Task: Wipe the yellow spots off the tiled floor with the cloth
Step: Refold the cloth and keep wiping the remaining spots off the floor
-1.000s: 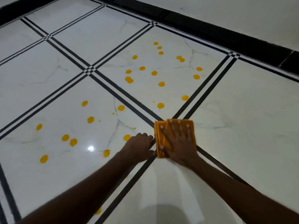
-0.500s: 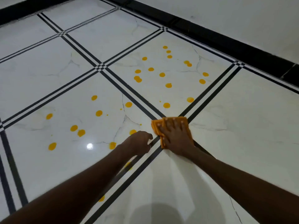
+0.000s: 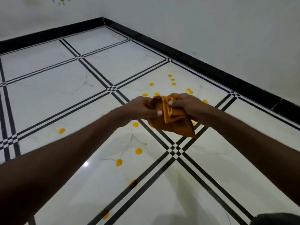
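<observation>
Both hands hold the orange cloth up in the air above the floor, bunched and partly folded. My left hand grips its left side with the thumb on top. My right hand grips its upper right edge. One corner of the cloth hangs down to the right. Several yellow spots dot the white tiled floor below and beyond my hands, with more near the far wall, such as the yellow spots. My hands and the cloth hide some spots.
Black double lines cross the white tiles and meet at a checkered joint. A black skirting runs along the white wall on the right and at the back. Small yellow stains mark the back wall. A dark shape sits at the bottom right corner.
The cloth has been lifted off the floor, where my right hand pressed it flat. Both hands now hold it bunched in the air. The view has tilted up toward the room's corner.
</observation>
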The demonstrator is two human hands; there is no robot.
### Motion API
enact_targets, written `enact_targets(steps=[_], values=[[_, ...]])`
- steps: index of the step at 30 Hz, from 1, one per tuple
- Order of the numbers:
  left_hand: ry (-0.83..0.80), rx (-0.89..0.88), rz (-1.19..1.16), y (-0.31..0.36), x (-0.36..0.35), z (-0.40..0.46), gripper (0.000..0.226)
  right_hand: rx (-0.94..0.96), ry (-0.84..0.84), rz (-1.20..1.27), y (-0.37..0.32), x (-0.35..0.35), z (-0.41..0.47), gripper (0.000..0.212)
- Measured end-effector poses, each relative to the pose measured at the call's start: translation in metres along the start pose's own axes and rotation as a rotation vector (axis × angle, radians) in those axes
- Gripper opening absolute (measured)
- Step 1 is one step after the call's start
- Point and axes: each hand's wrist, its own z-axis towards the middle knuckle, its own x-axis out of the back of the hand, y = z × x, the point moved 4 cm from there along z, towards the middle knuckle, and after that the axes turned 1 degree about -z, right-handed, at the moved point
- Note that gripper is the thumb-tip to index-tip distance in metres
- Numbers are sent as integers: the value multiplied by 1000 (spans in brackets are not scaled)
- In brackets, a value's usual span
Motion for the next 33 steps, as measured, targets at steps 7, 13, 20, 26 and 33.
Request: enact_targets(steps=[7,13,20,26,33], values=[[350,-45,-230,54,41,-13,34,-199,107,374,-66,14,-1,39],[465,99,-286,66,65,-23,48,-139,3,319,-82,11,-9,37],[276,-32,-374,61,91,-39,33,39,341,230,-81,15,-5,37],[22,-66,-604,57,93,-54,31,236,327,125,-103,14,-16,48],[-196,-49,-230,64,74,-50,47,360,210,57,-118,6,-26,41]])
